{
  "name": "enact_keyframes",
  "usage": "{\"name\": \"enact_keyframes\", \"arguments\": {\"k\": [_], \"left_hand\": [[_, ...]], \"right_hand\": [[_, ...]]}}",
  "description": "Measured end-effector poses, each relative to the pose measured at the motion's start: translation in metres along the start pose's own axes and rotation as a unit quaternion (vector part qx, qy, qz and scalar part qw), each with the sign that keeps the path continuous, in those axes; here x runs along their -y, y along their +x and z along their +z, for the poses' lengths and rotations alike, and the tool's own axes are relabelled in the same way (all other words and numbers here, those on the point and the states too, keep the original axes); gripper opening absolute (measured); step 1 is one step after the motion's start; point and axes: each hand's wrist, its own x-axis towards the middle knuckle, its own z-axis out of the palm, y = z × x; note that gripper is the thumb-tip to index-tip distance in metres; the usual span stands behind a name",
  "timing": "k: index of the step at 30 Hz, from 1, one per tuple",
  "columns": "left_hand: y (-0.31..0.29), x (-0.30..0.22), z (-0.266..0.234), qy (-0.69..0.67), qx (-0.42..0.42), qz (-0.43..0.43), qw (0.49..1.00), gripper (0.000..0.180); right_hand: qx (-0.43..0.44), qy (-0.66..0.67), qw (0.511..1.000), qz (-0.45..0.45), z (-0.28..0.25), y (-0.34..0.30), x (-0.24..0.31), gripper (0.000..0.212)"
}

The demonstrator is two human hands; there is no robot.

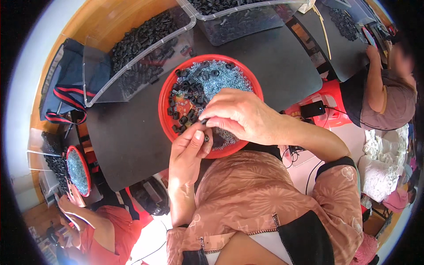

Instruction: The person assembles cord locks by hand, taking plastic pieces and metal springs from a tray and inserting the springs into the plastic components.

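Observation:
Over the near half of a round red tray [164, 128], my two hands meet. My left hand [187, 148] is closed, thumb on top, around a small black plastic part [206, 138] that has a shiny ring-like end. The thumb and fingertips of my right hand [245, 112] pinch another small black piece [204, 122] just above the left fingers. My fingers cover most of both parts. In the tray lies a heap of small shiny silvery-blue pieces [227, 79], too fine to name. Loose black plastic parts [190, 90] are scattered over the tray's left side.
The tray rests on a dark table [128, 145]. Beyond it stand a clear plastic bin [141, 57] and a second clear bin [247, 28], both holding black parts. A dark blue bag [73, 66] is at the left. One person [110, 234] works at the left, another [380, 92] at the right.

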Motion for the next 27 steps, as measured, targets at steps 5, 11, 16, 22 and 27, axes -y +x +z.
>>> {"name": "enact_keyframes", "arguments": {"k": [5, 11, 16, 22, 27], "left_hand": [[0.007, 0.008, -0.009, -0.075, -0.04, 0.051, 0.995, 0.02], [0.013, 0.01, -0.002, -0.105, -0.088, 0.071, 0.988, 0.019], [0.013, 0.011, -0.001, -0.076, -0.093, 0.066, 0.991, 0.02], [0.012, 0.012, -0.009, -0.052, -0.015, 0.042, 0.998, 0.02], [0.01, 0.008, -0.001, -0.019, -0.024, 0.069, 0.997, 0.011]], "right_hand": [[-0.03, 0.043, 0.995, 0.079, 0.001, -0.006, 0.007, 0.016], [-0.072, 0.142, 0.974, 0.158, 0.013, -0.011, 0.011, 0.013], [-0.092, 0.143, 0.973, 0.157, 0.017, -0.014, 0.007, 0.013], [-0.024, 0.17, 0.969, 0.179, 0.012, -0.015, 0.009, 0.015], [-0.002, 0.262, 0.928, 0.266, 0.01, -0.014, 0.009, 0.017]]}}
